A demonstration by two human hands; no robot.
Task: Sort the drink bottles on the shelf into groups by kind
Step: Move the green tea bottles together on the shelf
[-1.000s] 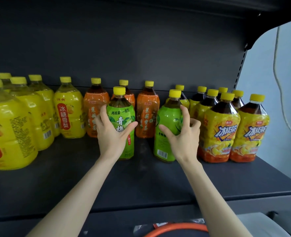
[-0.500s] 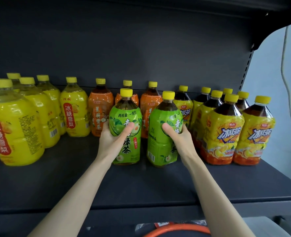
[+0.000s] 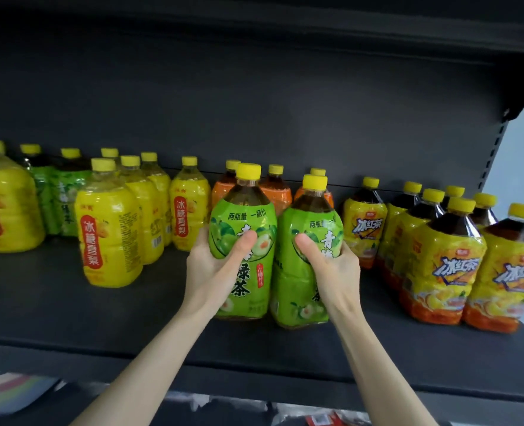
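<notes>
My left hand (image 3: pixel 214 269) grips a green-labelled tea bottle (image 3: pixel 248 222) and my right hand (image 3: pixel 331 269) grips a second green-labelled bottle (image 3: pixel 300 281). Both bottles have yellow caps, stand side by side near the front middle of the dark shelf (image 3: pixel 131 318), and almost touch. Behind them are orange-labelled bottles (image 3: pixel 277 192). To the left stand yellow pear-drink bottles (image 3: pixel 110 229) and, further back left, more green-labelled bottles (image 3: pixel 65 198). At the right is a cluster of yellow iced-tea bottles (image 3: pixel 445 265).
A large yellow bottle (image 3: pixel 5 207) stands at the far left edge. The dark back panel (image 3: pixel 254 103) closes the rear, and an upper shelf (image 3: pixel 285 23) hangs overhead. The perforated upright (image 3: pixel 494 155) marks the right end. Blurred items lie below the shelf front.
Both hands have closed fully around the two green bottles and drawn them together and forward. The view has shifted left, showing more green bottles at the back left.
</notes>
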